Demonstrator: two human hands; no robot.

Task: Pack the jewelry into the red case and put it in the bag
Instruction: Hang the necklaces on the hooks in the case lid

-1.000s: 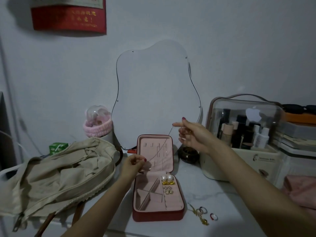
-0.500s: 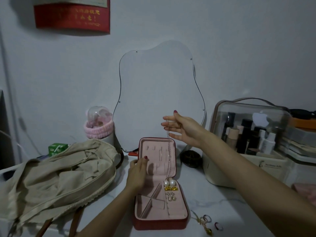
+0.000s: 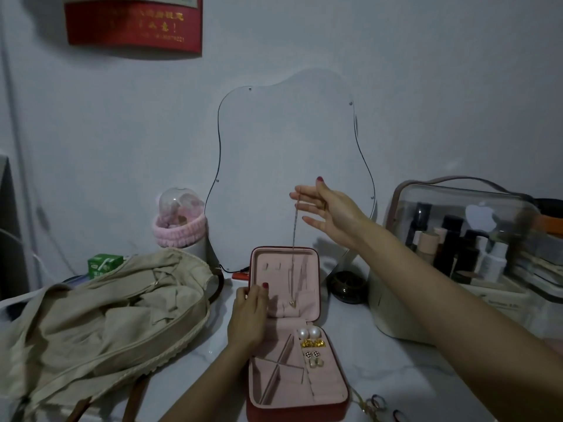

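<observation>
The red case (image 3: 307,409) lies open on the white table, pink inside, its lid (image 3: 313,269) standing upright. Pearl, gold and checkered earrings (image 3: 310,342) sit in its right compartments. My right hand (image 3: 329,211) is raised above the lid and pinches the top of a thin necklace (image 3: 295,236), which hangs straight down with its pendant (image 3: 293,303) in front of the lid's lining. My left hand (image 3: 248,315) holds the lid's left edge. The beige bag (image 3: 100,318) lies slumped at the left.
Loose rings and a gold piece (image 3: 374,405) lie right of the case. A clear cosmetics box (image 3: 463,239) stands at the right, a dark round jar (image 3: 347,284) behind the case. A wavy mirror (image 3: 286,166) leans on the wall, with a pink-banded cup (image 3: 179,226) and a green carton (image 3: 102,264) to its left.
My left hand has let go of the necklace's lower end and moved onto the lid's edge. The chain has swung from a slant to hanging straight down from my right hand.
</observation>
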